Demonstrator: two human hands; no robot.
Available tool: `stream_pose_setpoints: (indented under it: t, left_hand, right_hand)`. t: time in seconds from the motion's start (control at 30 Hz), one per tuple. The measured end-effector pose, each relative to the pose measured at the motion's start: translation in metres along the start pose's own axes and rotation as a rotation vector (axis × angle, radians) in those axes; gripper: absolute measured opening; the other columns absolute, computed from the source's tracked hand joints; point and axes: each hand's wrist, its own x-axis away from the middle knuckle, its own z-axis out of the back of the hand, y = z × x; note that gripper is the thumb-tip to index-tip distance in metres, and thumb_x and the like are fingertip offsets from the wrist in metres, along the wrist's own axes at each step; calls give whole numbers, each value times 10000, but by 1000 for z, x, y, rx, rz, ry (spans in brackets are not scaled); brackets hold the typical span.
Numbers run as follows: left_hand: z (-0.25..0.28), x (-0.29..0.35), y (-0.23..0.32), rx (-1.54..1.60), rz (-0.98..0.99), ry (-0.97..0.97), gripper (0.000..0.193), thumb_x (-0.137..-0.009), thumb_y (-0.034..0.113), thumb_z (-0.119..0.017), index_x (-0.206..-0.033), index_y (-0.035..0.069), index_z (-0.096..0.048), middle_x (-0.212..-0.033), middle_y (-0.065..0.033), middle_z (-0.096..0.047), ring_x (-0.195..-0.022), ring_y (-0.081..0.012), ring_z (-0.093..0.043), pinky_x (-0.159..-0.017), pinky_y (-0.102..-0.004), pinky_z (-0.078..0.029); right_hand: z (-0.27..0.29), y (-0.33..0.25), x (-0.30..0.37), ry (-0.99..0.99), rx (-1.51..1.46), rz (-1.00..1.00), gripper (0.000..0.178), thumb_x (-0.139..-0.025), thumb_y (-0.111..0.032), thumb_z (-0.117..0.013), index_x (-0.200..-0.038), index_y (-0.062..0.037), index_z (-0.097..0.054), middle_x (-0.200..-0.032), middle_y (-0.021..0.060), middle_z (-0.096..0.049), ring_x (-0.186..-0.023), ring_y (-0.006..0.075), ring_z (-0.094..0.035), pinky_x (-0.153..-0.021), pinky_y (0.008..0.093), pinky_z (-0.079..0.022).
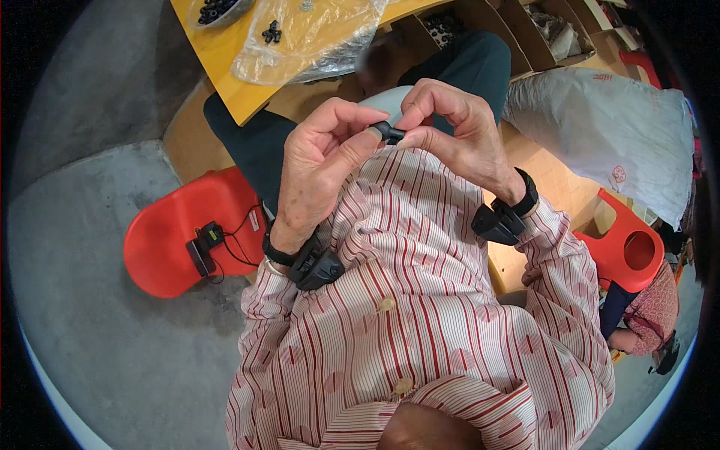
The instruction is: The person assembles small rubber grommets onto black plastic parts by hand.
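Observation:
Between my two hands, above my lap, is a small black part (387, 132) with a rounded end and a narrower stem; its exact kind I cannot make out. The thumb and forefinger of my left hand (324, 154) pinch its rounded end. From the other side, my right hand (456, 133) grips the stem between thumb and fingertips. The fingertips hide some of the part. Beyond my hands, on the yellow table (232, 82), a few similar small black pieces (272, 32) lie on a clear plastic bag (315, 37).
A bowl of black parts (219, 10) stands at the table's far left. Open boxes (480, 22) hold more small parts. To the right lies a large pale sack (600, 127). Red chairs stand at left (161, 232) and right (630, 259); another person (651, 311) is at far right.

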Motion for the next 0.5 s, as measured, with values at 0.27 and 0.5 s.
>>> stream_pose_setpoints:
  t: [0.27,0.5]
  left_hand:
    - [1,2,0,-40,26,10,169,-876,-14,-568,-1044,-16,-577,-903,-42,-615,-809,-64,-578,-733,-182,-463]
    - [3,2,-1,-19,27,-4,171,-877,0,-576,-1047,-14,-575,-890,-47,-622,-790,-64,-583,-728,-189,-471]
  right_hand:
    - [-5,4,3,40,113,39,173,-729,-79,-757,-803,-13,-615,-747,29,-571,-644,104,-522,-575,244,-428]
    - [-7,-2,3,48,96,-6,175,-726,-80,-759,-790,-4,-615,-725,34,-576,-643,105,-529,-567,247,-425]
